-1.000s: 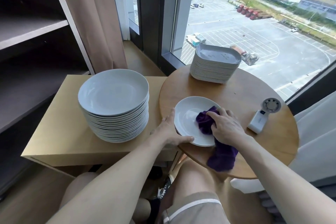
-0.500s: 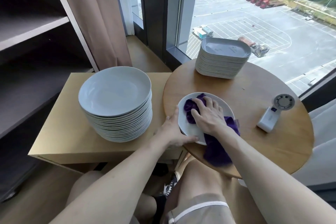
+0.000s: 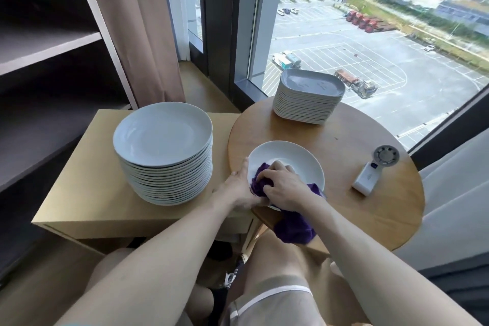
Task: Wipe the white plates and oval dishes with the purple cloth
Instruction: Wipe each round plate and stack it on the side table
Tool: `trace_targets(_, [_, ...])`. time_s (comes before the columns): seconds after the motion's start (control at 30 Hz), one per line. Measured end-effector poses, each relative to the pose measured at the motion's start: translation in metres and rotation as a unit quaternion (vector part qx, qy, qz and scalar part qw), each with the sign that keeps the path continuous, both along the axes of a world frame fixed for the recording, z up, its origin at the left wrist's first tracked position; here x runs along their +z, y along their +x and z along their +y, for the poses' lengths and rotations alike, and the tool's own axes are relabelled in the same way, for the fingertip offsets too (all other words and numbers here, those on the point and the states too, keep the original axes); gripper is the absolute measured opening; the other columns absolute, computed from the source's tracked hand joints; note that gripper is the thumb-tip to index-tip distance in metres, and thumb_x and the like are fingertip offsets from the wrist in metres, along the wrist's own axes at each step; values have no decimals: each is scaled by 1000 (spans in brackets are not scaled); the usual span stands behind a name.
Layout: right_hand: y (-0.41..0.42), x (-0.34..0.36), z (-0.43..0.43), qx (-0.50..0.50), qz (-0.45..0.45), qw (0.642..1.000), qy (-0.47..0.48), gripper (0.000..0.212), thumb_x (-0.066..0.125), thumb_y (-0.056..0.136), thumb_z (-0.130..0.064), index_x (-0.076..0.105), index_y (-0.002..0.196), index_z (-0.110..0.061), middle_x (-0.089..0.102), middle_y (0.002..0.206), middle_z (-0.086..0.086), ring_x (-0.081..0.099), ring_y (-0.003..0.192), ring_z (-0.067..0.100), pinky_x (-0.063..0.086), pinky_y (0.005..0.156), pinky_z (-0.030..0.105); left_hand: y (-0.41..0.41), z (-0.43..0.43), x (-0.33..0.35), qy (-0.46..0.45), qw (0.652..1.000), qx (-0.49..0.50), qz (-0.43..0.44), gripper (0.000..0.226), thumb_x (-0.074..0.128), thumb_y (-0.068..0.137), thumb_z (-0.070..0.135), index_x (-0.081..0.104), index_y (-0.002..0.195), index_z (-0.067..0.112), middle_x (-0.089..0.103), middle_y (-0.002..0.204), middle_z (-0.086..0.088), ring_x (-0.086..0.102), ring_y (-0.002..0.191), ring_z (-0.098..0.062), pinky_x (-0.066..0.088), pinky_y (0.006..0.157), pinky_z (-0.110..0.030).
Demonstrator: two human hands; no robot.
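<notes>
The person is sitting with bare knees just under the table edge, both forearms reaching forward and inward so the wrists are almost meeting; the left hand (image 3: 239, 188) is gripping the near-left rim of a white plate (image 3: 291, 159), thumb lying along the rim's upper edge and the fingers tucked out of sight below; the right hand (image 3: 284, 188) is lying knuckles-up with its fingers curled, clutching a bunched purple cloth (image 3: 293, 227) and pressing it onto the plate's near-left part, while the loose end of the cloth is hanging over the near edge of the round wooden table (image 3: 357, 219); the plate is sitting at that table's near-left edge, slightly overhanging it; a small white handheld fan (image 3: 373, 171) is lying to the right, well apart from the plate; to the left, a tall stack of round white plates (image 3: 164, 156) is standing on a square pale-wood side table (image 3: 87, 193); farther back, a stack of oval dishes (image 3: 308, 98) is resting at the round table's far edge, just beside the window (image 3: 370, 47).
</notes>
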State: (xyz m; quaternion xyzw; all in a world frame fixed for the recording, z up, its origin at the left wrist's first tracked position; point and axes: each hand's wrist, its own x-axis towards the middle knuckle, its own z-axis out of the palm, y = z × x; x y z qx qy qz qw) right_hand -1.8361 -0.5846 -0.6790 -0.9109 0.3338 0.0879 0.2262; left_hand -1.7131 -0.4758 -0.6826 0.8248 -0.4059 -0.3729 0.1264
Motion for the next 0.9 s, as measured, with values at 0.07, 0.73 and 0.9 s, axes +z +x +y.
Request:
trace_targets(0.07, [-7, 1, 1, -11, 14, 999, -36, 42, 44, 92, -35, 58, 131, -38, 43, 126, -3, 39, 121, 27, 41, 101, 46, 1, 0, 2, 5, 1000, -14, -8, 140, 74, 67, 76, -26, 156, 41, 34, 162, -12, 48, 138, -32, 45, 109, -48])
trace_targets(0.73, [-10, -26, -50, -122, 8, 979, -165, 44, 38, 96, -26, 41, 140, -25, 35, 145, 12, 30, 136, 35, 23, 116, 46, 5, -13, 1, 11, 999, -15, 38, 141, 84, 73, 61, -30, 155, 41, 24, 167, -15, 34, 150, -30, 33, 119, -41])
trace_targets(0.9, [15, -26, -44, -100, -29, 985, -139, 44, 42, 92, -36, 43, 133, -22, 36, 144, 12, 31, 135, 35, 26, 114, 48, 4, -12, -1, 11, 999, -16, 29, 142, 83, 72, 66, -29, 155, 41, 21, 168, -15, 28, 154, -26, 34, 118, -42])
